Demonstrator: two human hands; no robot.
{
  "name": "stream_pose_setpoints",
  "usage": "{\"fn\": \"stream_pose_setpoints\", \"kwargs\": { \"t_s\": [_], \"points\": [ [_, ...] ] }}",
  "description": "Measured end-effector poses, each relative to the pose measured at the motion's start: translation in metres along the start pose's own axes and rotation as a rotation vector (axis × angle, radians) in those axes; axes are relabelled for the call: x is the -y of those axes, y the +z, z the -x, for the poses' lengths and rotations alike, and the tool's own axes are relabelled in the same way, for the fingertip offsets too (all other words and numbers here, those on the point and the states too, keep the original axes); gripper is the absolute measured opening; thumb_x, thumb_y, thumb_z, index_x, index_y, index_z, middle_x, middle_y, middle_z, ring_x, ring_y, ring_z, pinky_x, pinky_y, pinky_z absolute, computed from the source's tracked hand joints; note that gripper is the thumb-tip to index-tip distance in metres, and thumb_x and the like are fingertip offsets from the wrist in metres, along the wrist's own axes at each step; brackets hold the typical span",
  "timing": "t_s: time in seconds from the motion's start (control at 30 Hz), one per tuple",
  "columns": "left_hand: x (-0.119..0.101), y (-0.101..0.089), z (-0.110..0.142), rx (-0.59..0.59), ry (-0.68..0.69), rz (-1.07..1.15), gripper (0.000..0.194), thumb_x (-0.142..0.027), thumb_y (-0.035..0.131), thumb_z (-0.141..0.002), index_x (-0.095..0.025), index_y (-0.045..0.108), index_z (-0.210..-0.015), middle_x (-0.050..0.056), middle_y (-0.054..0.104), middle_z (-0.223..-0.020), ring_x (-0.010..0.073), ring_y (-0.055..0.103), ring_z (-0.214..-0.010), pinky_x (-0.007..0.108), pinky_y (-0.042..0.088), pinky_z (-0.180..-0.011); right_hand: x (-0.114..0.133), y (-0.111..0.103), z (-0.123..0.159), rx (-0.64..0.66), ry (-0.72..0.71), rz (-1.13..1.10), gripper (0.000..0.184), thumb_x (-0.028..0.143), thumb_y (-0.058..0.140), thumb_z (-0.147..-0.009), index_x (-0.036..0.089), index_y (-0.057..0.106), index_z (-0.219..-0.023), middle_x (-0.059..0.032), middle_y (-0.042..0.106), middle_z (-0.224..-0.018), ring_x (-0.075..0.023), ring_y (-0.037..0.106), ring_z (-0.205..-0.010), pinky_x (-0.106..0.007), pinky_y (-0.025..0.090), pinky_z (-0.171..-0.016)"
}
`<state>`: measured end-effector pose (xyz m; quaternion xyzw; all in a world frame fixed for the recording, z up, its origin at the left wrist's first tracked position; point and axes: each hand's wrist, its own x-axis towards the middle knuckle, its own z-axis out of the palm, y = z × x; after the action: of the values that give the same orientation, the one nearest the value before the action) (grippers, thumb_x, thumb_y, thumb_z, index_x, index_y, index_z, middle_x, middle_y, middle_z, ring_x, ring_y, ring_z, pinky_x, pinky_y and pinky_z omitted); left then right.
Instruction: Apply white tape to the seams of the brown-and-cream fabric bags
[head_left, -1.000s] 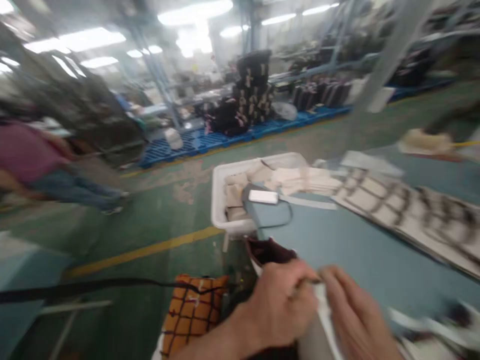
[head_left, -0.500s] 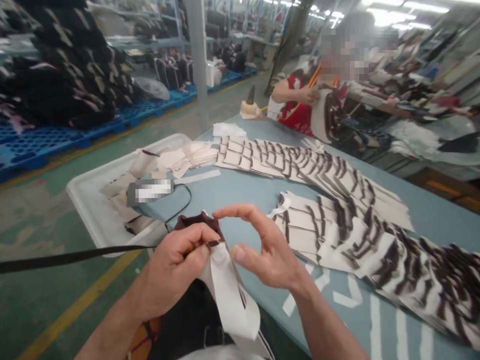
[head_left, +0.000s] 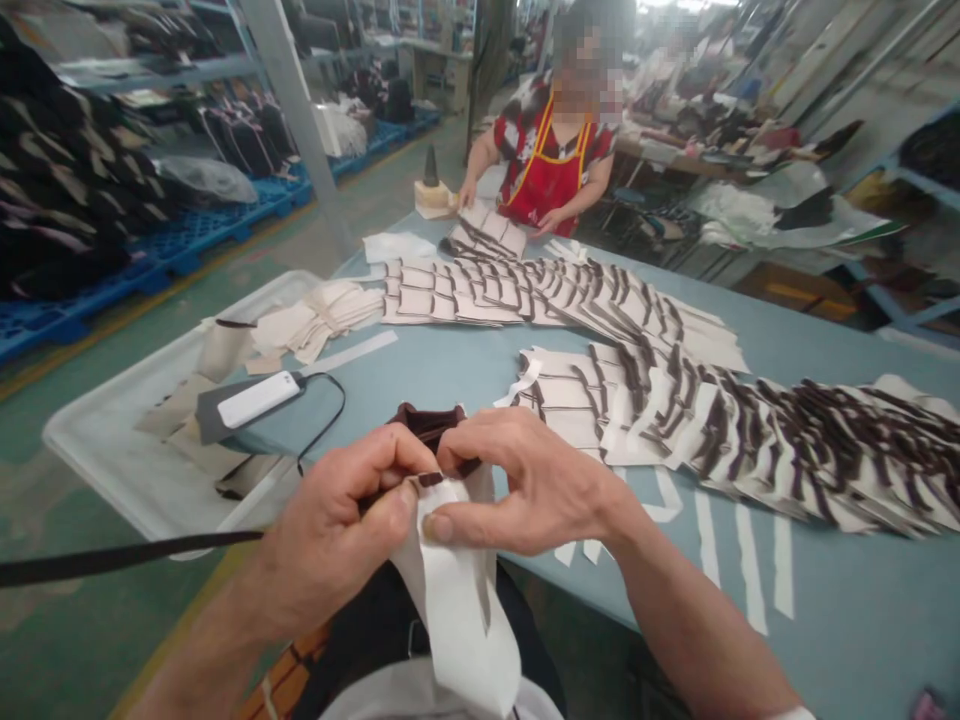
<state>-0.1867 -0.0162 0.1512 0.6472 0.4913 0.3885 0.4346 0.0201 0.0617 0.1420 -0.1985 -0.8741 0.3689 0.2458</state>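
Observation:
Between my hands is a cream fabric piece with dark brown trim (head_left: 426, 420), held up at the table's near edge. A broad white strip (head_left: 466, 610) hangs down from it towards my lap. My left hand (head_left: 337, 525) is closed, pinching the piece's edge between thumb and fingers. On the other side my right hand (head_left: 529, 480) is closed too, its index finger at the brown trim and its thumb pressed on the white strip. Part of the piece is hidden behind my fingers.
Rows of overlapping cream pieces with brown trim (head_left: 750, 440) cover much of the blue table (head_left: 450, 370). At left are a white tray (head_left: 112, 430) and a white device (head_left: 259, 398) with a black cord. Across the table stands a co-worker in a red apron (head_left: 551, 170), hands on similar pieces.
My right hand has moved left and closed from apart onto the piece and white strip. The view has swung right. The co-worker has lowered a piece to the table.

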Motion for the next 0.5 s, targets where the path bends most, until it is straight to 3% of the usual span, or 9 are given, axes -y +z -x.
{"fn": "stream_pose_setpoints", "kwargs": {
  "t_s": [0.17, 0.5],
  "points": [
    [-0.001, 0.004, -0.001, -0.006, 0.065, -0.021, 0.011, -0.021, 0.056, -0.096, -0.021, 0.065, -0.089, -0.007, 0.066, -0.065, 0.0081, 0.053, -0.05, 0.017, 0.039, -0.045, 0.007, 0.0, 0.007, 0.0, 0.131, -0.155, 0.023, 0.033, 0.065, -0.094, 0.022, 0.054, -0.077, 0.0054, 0.054, -0.071, -0.0119, 0.05, -0.068, -0.027, 0.035, -0.068],
    [0.009, 0.01, 0.001, -0.099, 0.321, -0.245, 0.019, -0.009, 0.053, -0.097, -0.023, 0.064, -0.099, -0.009, 0.071, -0.073, 0.0071, 0.063, -0.052, 0.016, 0.045, -0.049, 0.009, -0.006, 0.009, 0.029, 0.221, -0.264, 0.018, 0.031, 0.062, -0.087, 0.022, 0.054, -0.075, 0.0065, 0.049, -0.067, -0.0114, 0.045, -0.064, -0.026, 0.032, -0.062]
  ]
}}
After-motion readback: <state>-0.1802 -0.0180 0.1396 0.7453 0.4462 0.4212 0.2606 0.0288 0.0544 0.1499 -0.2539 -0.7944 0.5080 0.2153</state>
